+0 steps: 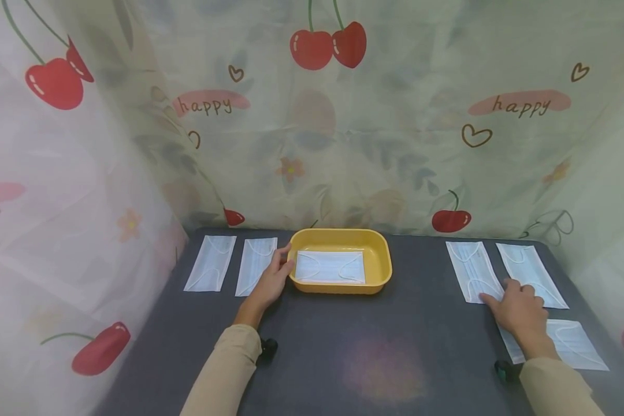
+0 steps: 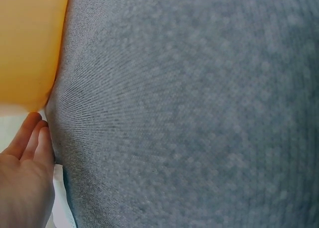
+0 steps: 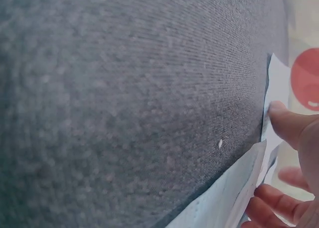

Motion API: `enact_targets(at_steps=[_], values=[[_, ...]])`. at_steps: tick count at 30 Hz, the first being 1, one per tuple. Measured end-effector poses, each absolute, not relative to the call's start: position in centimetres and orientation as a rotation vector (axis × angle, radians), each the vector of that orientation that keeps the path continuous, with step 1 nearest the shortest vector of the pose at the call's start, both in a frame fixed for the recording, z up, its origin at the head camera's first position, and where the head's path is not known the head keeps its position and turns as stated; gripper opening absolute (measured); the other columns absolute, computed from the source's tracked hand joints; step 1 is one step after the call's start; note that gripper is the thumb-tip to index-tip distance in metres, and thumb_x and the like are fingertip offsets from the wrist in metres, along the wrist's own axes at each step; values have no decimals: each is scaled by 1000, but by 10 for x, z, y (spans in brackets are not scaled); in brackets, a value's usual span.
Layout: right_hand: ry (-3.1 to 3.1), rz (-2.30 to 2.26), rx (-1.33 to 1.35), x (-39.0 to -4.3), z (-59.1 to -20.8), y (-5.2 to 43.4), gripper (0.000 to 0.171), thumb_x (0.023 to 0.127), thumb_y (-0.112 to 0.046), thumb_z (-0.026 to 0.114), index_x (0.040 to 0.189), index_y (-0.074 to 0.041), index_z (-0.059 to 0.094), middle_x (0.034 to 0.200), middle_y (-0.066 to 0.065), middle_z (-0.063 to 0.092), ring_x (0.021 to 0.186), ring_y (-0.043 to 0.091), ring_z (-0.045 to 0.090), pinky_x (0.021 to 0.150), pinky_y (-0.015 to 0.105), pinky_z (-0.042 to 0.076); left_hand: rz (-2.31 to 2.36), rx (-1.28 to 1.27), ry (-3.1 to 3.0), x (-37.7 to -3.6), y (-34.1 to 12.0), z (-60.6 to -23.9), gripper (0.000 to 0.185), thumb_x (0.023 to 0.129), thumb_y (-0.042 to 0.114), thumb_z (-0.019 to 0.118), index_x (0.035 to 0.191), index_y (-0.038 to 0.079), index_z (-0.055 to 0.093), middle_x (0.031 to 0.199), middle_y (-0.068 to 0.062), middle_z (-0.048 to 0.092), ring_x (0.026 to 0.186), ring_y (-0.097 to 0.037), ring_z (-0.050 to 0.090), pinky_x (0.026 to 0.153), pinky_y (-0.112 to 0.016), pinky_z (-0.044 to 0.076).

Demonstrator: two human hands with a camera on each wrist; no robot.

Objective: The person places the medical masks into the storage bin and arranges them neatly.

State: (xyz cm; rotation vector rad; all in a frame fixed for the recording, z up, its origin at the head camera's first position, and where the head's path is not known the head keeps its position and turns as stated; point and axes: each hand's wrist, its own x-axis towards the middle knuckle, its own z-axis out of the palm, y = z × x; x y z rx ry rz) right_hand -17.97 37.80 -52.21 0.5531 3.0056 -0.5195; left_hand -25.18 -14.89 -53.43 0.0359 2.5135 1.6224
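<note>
A yellow basin (image 1: 338, 288) stands at the far middle of the table, with one white face mask (image 1: 330, 267) lying flat in it. At its left rim my left hand (image 1: 272, 277) touches the wall. In the left wrist view that hand's fingers (image 2: 44, 143) look straight beside the basin (image 2: 30, 54). My right hand (image 1: 520, 309) hovers over or rests on the masks at the right, thumb spread from the fingers. Below it lies a sideways mask (image 1: 577, 345), partly hidden by the hand. Two more masks, one left (image 1: 470, 268) and one right (image 1: 530, 271), lie just beyond.
Left of the basin lie two masks, an outer one (image 1: 210, 264) and an inner one (image 1: 257, 260), close to the left hand. A dark grey cloth (image 1: 385, 346) covers the table. Patterned curtains (image 1: 395, 115) hang behind it and at both sides.
</note>
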Motion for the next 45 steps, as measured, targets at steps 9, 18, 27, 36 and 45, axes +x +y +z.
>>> enact_targets(at_steps=[9, 18, 27, 36, 45], values=[[2952, -572, 594, -183, -522, 381, 83, 90, -41, 70, 140, 16, 37, 128, 47, 42, 114, 67, 41, 93, 74, 37, 1616, 54, 2525, -253, -149, -535, 50, 109, 40, 43, 157, 36, 29, 143, -12, 54, 135, -31, 52, 120, -56, 34], [2892, -597, 643, -187, -519, 382, 83, 90, -42, 71, 137, 19, 41, 133, 45, 46, 116, 63, 45, 95, 71, 39, 1641, 76, 2510, -253, -150, -535, 51, 109, 40, 43, 157, 34, 30, 147, -13, 53, 138, -32, 51, 120, -56, 33], [2968, -553, 563, -183, -518, 381, 73, 89, -39, 73, 126, 20, 51, 121, 42, 57, 103, 58, 56, 83, 68, 43, 1632, 70, 2508, -253, -150, -534, 51, 109, 42, 42, 157, 34, 30, 149, -12, 52, 139, -31, 50, 121, -56, 32], [3064, -703, 554, -182, -517, 371, 46, 96, -29, 58, 106, 16, 58, 91, 31, 64, 79, 40, 59, 65, 47, 43, 1633, 63, 2508, -251, -151, -535, 50, 108, 43, 43, 156, 38, 30, 145, -12, 54, 137, -31, 51, 121, -55, 33], [3063, -912, 726, -182, -510, 367, 37, 99, -26, 40, 105, 10, 48, 84, 26, 60, 70, 35, 57, 52, 34, 37, 1621, 56, 2507, -252, -150, -533, 50, 108, 44, 42, 156, 38, 30, 148, -12, 52, 139, -31, 49, 122, -56, 32]])
